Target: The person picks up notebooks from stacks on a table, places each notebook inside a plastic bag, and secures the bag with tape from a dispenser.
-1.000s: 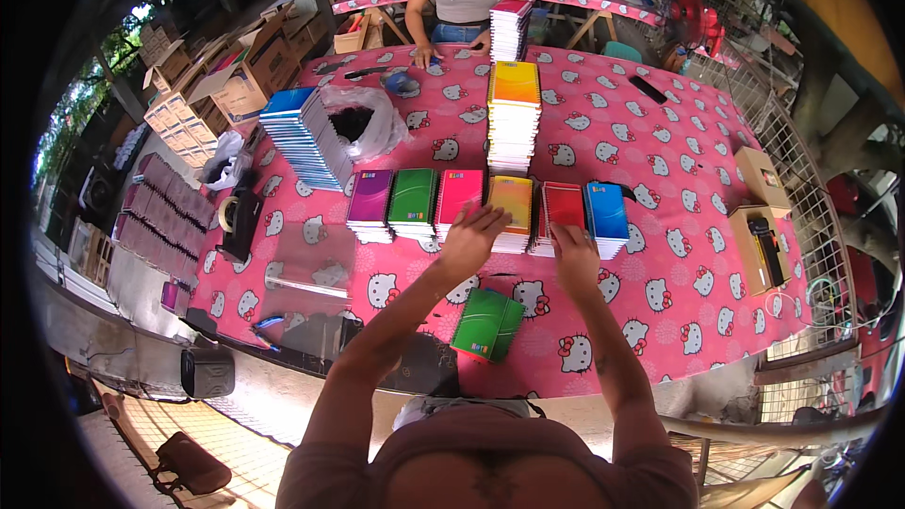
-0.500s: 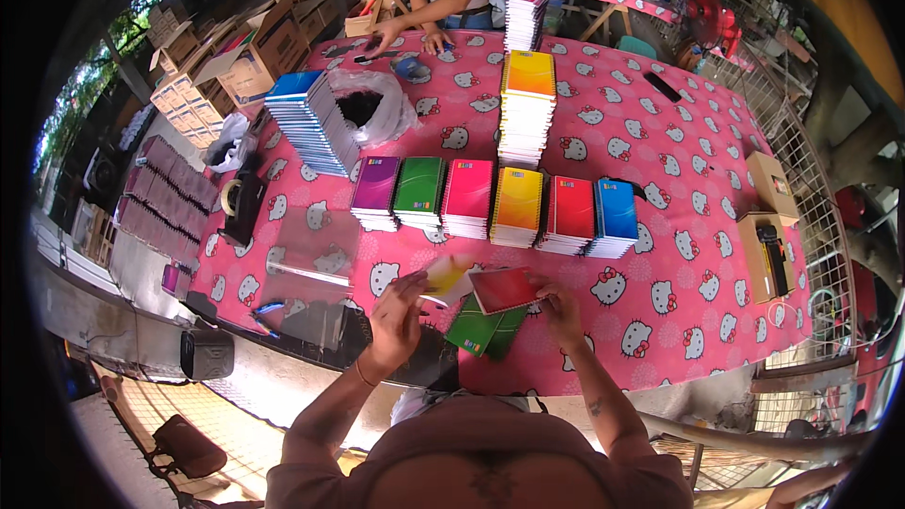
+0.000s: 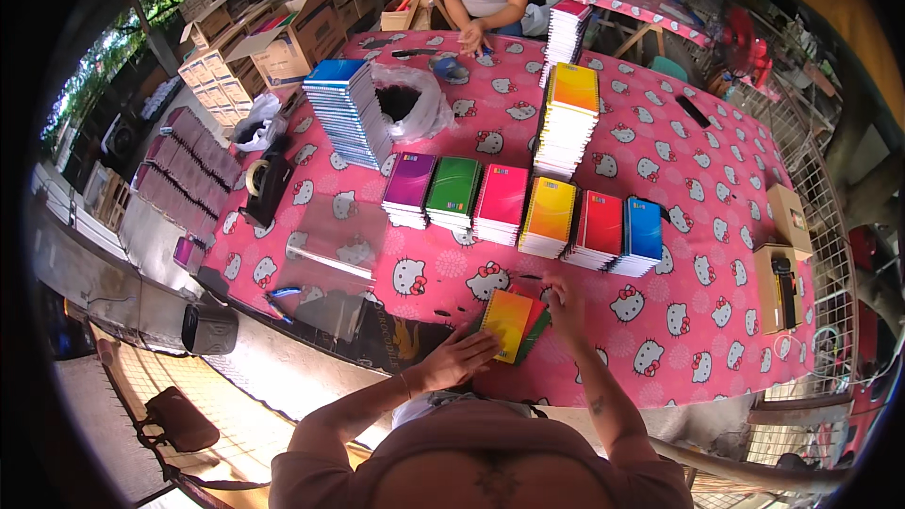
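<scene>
The yellow notebook [image 3: 507, 322] lies on top of a small pile in the lower middle of the frame, closed, its cover facing up. The cover is yellow shading into orange, with small coloured lettering near its lower edge; its top end slants slightly toward the right of the frame, and its lower left part is hidden. The red notebook [image 3: 536, 308] lies beneath, showing only as a strip at the pile's upper right. The green notebook [image 3: 535, 337] shows as a slanting wedge along the pile's right side, the rest out of sight.
</scene>
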Demonstrator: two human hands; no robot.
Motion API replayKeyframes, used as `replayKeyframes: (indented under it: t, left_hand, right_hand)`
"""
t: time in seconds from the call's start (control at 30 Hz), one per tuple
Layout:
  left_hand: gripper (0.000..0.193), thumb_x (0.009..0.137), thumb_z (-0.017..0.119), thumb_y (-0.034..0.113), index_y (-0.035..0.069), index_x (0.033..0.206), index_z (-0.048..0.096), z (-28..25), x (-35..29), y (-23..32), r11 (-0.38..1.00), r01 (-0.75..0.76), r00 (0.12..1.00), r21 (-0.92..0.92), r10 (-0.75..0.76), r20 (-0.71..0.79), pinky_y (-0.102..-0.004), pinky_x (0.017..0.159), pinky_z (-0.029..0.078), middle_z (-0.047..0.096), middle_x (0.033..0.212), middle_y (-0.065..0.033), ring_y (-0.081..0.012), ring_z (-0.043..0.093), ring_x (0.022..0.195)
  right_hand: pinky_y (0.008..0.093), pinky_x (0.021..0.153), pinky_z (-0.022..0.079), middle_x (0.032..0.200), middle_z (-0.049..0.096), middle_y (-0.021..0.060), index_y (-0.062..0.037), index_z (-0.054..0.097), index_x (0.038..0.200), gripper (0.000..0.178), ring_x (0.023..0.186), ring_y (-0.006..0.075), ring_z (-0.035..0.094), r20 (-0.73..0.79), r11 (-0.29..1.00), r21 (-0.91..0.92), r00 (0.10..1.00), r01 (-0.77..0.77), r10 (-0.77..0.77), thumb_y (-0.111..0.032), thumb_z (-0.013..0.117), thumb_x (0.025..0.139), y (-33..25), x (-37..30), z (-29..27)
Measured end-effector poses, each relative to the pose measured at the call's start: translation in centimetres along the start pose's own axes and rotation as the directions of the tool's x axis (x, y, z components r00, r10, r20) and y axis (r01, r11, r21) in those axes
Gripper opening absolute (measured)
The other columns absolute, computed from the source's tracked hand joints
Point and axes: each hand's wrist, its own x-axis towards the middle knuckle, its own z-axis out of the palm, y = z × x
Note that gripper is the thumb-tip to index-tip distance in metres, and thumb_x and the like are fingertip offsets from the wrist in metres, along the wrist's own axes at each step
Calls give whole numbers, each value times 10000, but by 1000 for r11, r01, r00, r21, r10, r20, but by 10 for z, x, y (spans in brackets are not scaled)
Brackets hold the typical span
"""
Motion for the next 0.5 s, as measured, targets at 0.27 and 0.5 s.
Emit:
replayKeyframes:
  t: [0.27,0.5]
  left_hand:
    - [496,801,679,47,16,1284,571,-57,104,-126,907,367,869,207,-256,-423,-523,1001,472,577,1269,-222,-373,607,1065]
    - [364,920,613,129,66,1277,634,-99,52,-206,698,534,843,477,-395,-366,-514,1087,404,691,1218,-85,-268,646,1114]
  right_hand:
    - [502,1093,356,1273,629,105,-93,600,1294,455,1299,289,518,-31,607,-662,794,439,-608,-83,670,844,-47,118,31]
    - [362,855,519,1039,707,141,-49,670,1145,219,992,291,677,-376,906,-154,824,395,-423,-56,621,932,-77,78,8]
